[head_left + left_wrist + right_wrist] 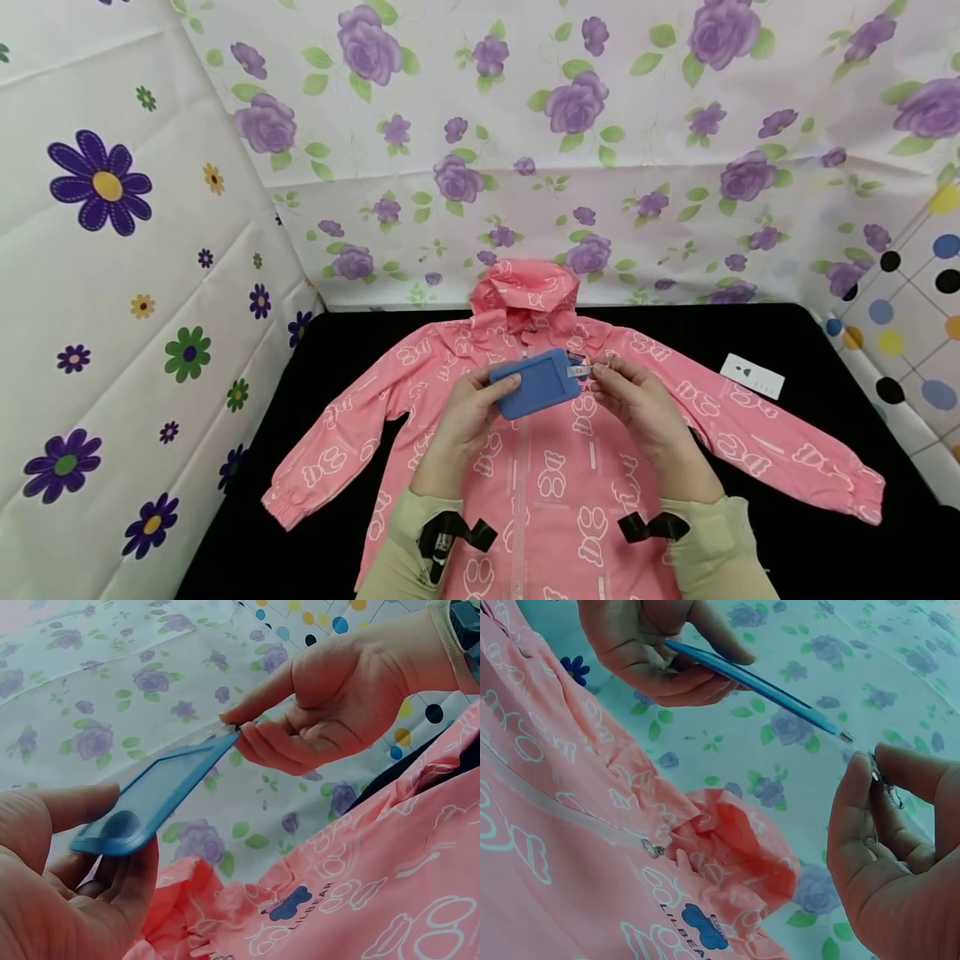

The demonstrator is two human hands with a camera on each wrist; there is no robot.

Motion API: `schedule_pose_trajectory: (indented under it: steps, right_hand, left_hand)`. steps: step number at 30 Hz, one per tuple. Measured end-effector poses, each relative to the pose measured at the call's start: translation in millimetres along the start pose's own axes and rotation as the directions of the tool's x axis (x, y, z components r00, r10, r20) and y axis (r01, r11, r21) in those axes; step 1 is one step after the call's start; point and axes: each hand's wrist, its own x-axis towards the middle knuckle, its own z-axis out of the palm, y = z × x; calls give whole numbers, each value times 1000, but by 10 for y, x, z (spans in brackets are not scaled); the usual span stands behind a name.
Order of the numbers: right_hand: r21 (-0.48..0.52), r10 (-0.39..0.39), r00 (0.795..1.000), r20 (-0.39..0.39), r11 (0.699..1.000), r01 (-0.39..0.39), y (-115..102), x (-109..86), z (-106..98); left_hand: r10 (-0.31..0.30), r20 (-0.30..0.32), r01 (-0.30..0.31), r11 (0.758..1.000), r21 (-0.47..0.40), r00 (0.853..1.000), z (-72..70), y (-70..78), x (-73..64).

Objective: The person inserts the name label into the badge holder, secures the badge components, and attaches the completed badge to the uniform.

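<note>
A blue badge holder (536, 385) with a recessed window is held up above a pink hooded jacket (555, 467) in the head view. My left hand (472, 408) grips one end of it, thumb on the front face and fingers behind. At the other end a short clear strap (579, 371) with a metal snap comes off the holder. My right hand (633, 404) pinches the small metal clip (877, 776) at the strap's end between thumb and forefinger. The holder tilts, its strap end higher in the head view.
The jacket lies spread on a black tabletop (817, 367), sleeves out and hood toward the back. A white card (752, 376) with dark marks lies beyond the right sleeve. Flower-patterned sheets (420, 100) hang behind and at the left, with a dotted sheet (915, 325) at the right.
</note>
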Motion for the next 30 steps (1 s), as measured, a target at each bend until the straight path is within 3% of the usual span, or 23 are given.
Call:
schedule_pose_trajectory:
  steps: [9,22,27,30]
  right_hand:
    - [3,-9,999,45,1000,9,-47,-12,-56]
    - [-108,-13,989,147,994,29,-77,-79,-51]
    - [-115,-42,989,139,992,58,-67,-84,-7]
    - [-101,-46,992,120,993,58,-55,-77,3]
  left_hand:
    - [18,-61,-19,1000,-12,998,7,-7,14]
    - [31,-106,-24,998,65,994,-70,-108,77]
    - [54,-126,-53,999,11,991,-61,-141,89]
    - [73,-134,-70,997,24,988,-38,-148,85]
